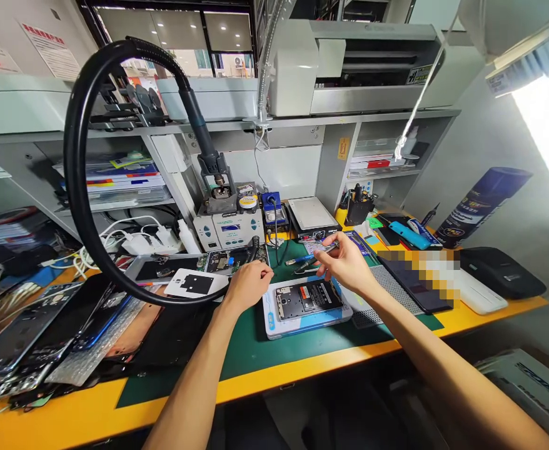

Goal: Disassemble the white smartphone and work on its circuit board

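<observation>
My right hand (348, 264) is closed in a pinch on a slim dark pen-shaped tool (306, 265), whose tip points left above the mat. Beneath and just in front of this hand, an opened phone (286, 303) shows its black battery (320, 295) with an orange label patch. It lies on a white and blue box (279, 331). To the left of the phone, my left hand (251, 284) has its fingers curled; what they hold, if anything, is hidden. A black handle-like piece (254, 245) rises just behind those fingers.
A thick black hose (72, 156) loops over the left side from the hot-air station (230, 234). Phone parts (25, 319) pile up at left. A green mat (251, 359) covers the yellow bench. A dark tablet-like panel (408, 281) and spray can (483, 206) are at right.
</observation>
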`<state>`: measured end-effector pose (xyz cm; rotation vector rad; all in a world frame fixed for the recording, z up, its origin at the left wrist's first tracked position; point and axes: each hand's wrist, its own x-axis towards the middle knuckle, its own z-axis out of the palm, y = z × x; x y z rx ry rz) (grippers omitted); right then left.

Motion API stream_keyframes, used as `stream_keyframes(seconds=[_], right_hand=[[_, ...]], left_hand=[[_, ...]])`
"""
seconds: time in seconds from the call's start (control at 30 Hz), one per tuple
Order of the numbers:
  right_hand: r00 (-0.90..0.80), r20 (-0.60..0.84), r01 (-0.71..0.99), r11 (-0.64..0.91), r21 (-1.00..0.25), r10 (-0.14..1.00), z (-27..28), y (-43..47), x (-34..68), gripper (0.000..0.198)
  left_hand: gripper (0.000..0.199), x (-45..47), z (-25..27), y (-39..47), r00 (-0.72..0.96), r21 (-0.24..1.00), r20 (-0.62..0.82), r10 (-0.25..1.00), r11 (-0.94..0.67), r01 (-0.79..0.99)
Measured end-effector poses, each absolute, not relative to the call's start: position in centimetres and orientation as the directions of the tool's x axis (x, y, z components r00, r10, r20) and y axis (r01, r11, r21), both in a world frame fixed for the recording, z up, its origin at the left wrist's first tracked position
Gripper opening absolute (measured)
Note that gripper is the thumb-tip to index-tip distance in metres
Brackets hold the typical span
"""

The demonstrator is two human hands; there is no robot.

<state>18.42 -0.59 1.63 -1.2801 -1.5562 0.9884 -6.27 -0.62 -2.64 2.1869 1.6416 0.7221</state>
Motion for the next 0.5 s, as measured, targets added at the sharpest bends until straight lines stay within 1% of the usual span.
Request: stream_keyframes(seconds=[0.2,0.4,0.5], right_hand=[[-0.092,0.125,0.279,0.146,-0.949,0.988,1.4,-1.5,19.2,0.032],[-0.107,0.118,0.252,0.142,-0.957,0.987,1.7,-1.9,19.2,0.031],[-0.108,0.12,0.234,0.143,-0.962,0.987,2.1,-2.1,19.2,0.032]], left_hand=[[0.025,-6.1,-2.4,-0.4,0.234,0.546,0.14,0.962,-0.273,0.792],[0.036,-6.2,-2.0,-0.6,0.25,0.575,0.116,0.961,-0.271,0.772],[0.038,-6.8,-1.6,-0.7,0.247,0.601,0.124,0.961,-0.271,0.752]])
